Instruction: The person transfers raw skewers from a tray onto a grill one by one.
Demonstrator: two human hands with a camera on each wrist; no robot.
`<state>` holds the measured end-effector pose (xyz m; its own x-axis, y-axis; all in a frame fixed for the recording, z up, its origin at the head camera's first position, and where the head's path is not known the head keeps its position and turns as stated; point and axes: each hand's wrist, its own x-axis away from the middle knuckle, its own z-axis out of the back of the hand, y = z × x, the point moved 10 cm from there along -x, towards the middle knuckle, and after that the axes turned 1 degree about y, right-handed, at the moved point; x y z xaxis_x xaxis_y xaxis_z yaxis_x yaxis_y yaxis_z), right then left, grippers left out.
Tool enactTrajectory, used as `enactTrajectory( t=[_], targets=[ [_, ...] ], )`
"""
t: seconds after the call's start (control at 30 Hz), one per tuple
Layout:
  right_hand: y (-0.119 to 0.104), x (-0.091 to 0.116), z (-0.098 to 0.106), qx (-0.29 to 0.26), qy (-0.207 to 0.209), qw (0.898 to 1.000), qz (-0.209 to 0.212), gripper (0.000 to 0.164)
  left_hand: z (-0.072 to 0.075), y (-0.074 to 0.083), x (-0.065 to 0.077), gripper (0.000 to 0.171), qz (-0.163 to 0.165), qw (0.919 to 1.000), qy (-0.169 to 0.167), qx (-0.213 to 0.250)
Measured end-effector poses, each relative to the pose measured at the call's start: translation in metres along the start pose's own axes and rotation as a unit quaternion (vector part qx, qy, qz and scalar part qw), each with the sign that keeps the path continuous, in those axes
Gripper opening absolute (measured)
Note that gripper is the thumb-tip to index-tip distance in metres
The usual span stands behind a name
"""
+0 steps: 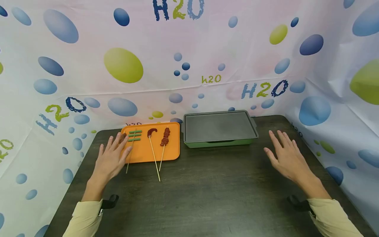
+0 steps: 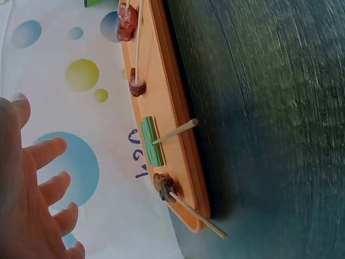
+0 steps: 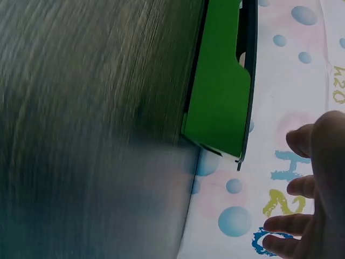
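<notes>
My left hand (image 1: 109, 159) hovers with spread fingers over the left end of an orange tray (image 1: 174, 148). On the tray lie a skewer of green sticks (image 1: 135, 131), one with a curled dark red piece (image 1: 150, 132) and one with reddish-brown meat chunks (image 1: 164, 137). A brown-topped skewer (image 2: 165, 187) lies at the tray's left end, mostly hidden by that hand in the head view. My right hand (image 1: 288, 158), fingers apart and holding nothing, is to the right of a grill (image 1: 220, 127) with a flat grey top and green base (image 3: 218, 81).
The dark wooden table (image 1: 207, 194) carries the tray and grill side by side near its back edge. Stick ends of the skewers stick out over the tray's front rim. A white sheet (image 1: 207, 42) printed with coloured ovals hangs behind and at both sides.
</notes>
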<state>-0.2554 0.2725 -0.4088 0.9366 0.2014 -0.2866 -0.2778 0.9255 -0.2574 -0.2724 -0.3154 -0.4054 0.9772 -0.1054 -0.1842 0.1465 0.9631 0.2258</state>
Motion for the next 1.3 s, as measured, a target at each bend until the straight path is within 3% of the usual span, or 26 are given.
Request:
enactTrajectory(
  t=[0.23,0.53,0.73,0.87,0.93,1.03,1.13,1.3],
  targets=[
    [-0.019,0.011,0.010,-0.061,0.081,0.995,0.009,0.061,-0.009,-0.010,0.000,0.067,0.008,0.9993,-0.013,0.034],
    [-0.056,0.018,0.006,-0.188,0.154,0.970,0.012,0.053,-0.017,-0.035,0.003,0.065,0.043,0.9944,-0.011,0.096],
    [-0.082,0.018,-0.010,-0.231,0.160,0.959,0.025,0.048,-0.019,-0.057,0.007,0.061,0.052,0.9900,-0.025,0.129],
    [-0.100,0.016,-0.029,-0.298,0.117,0.947,0.017,0.044,-0.022,-0.071,0.010,0.061,0.065,0.9877,-0.050,0.133],
    [-0.110,0.014,-0.042,-0.350,0.076,0.934,0.008,0.042,-0.026,-0.075,0.011,0.061,0.070,0.9864,-0.068,0.133],
    [-0.129,0.010,-0.063,-0.429,0.020,0.903,-0.008,0.039,-0.034,-0.081,0.014,0.061,0.080,0.9839,-0.091,0.131],
    [-0.152,0.005,-0.086,-0.502,-0.044,0.863,-0.029,0.040,-0.041,-0.091,0.019,0.062,0.091,0.9816,-0.106,0.130],
    [-0.194,-0.002,-0.125,-0.600,-0.148,0.782,-0.078,0.047,-0.045,-0.106,0.026,0.061,0.100,0.9784,-0.119,0.136]
  ],
)
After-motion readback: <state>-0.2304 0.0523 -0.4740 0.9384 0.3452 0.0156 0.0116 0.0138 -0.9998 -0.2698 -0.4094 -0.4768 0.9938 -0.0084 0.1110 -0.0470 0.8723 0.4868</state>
